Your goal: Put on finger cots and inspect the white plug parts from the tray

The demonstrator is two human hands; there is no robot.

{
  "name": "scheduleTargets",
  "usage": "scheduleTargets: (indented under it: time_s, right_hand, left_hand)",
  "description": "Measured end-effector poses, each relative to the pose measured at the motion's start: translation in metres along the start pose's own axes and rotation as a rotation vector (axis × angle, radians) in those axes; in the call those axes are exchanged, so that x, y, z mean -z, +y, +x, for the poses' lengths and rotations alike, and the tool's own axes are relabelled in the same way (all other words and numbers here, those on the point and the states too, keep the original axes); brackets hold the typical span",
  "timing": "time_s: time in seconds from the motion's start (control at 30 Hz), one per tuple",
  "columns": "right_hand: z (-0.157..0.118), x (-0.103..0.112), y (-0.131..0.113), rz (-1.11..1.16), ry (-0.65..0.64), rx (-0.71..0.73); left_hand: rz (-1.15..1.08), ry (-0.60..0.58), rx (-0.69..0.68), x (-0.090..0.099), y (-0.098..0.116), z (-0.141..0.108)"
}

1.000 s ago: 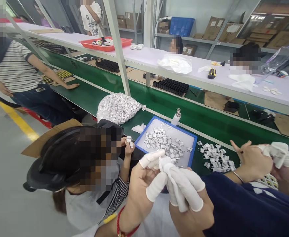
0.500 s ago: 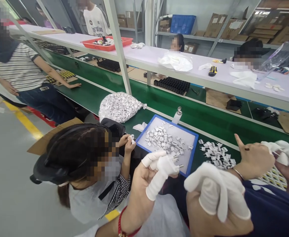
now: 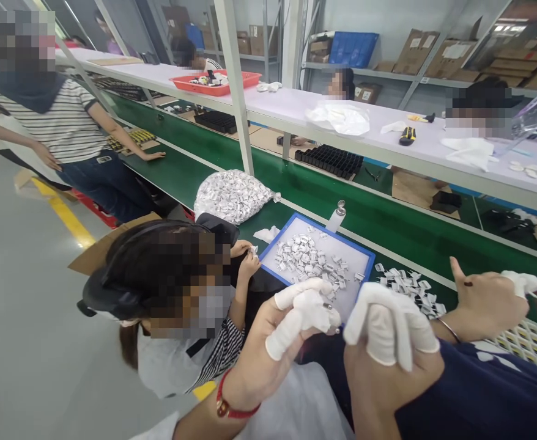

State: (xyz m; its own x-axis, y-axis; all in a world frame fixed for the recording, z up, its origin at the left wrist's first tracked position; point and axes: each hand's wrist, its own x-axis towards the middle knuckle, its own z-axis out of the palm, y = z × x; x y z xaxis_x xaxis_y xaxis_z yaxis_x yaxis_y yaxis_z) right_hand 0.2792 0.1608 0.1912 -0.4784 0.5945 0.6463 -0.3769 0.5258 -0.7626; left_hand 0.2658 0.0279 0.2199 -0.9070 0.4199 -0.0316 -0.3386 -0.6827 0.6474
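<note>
My left hand (image 3: pixel 291 327), in white finger covers and with a red bracelet at the wrist, holds a small white plug (image 3: pixel 313 310) whose metal pins point right. Close beside it on the right, my right hand (image 3: pixel 390 342) is closed round a white cloth (image 3: pixel 381 302), part of which hangs over the fingers. Behind both hands lies a blue-rimmed tray (image 3: pixel 369 263) with a heap of white plugs (image 3: pixel 303 255). More loose plugs (image 3: pixel 410 287) lie on the green bench to its right.
A clear bag of white parts (image 3: pixel 232 195) and a white bottle (image 3: pixel 336 217) stand beyond the tray. Seated close on the left is a person (image 3: pixel 158 293) holding a small part. Another person's hand (image 3: pixel 488 299) is at right. A shelf (image 3: pixel 287 110) runs above the bench.
My right hand with the cloth has moved left and closer to the plug in my left hand. The plug has turned slightly. The whole view has shifted a little.
</note>
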Motion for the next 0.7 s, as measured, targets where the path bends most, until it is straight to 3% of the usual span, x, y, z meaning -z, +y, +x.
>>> scheduleTargets:
  time_s: [0.13, 0.23, 0.43, 0.63, 0.7]
  right_hand:
    - [-0.014, -0.017, -0.029, 0.019, -0.138, 0.202]
    - [-0.016, -0.022, -0.033, 0.021, -0.147, 0.176]
    - [-0.016, -0.011, -0.034, 0.04, -0.178, 0.069]
    - [-0.011, -0.005, -0.031, 0.102, -0.416, 0.211]
    - [-0.012, -0.007, -0.031, 0.062, -0.406, 0.225]
  left_hand:
    - [0.17, 0.115, -0.007, 0.005, -0.004, -0.003]
    - [0.317, 0.145, -0.065, 0.008, -0.008, -0.006]
    - [0.04, 0.184, 0.034, -0.006, 0.002, -0.008]
    - [-0.029, 0.298, 0.055, -0.01, 0.004, -0.007]
    - [-0.009, 0.298, 0.024, -0.009, 0.002, -0.008]
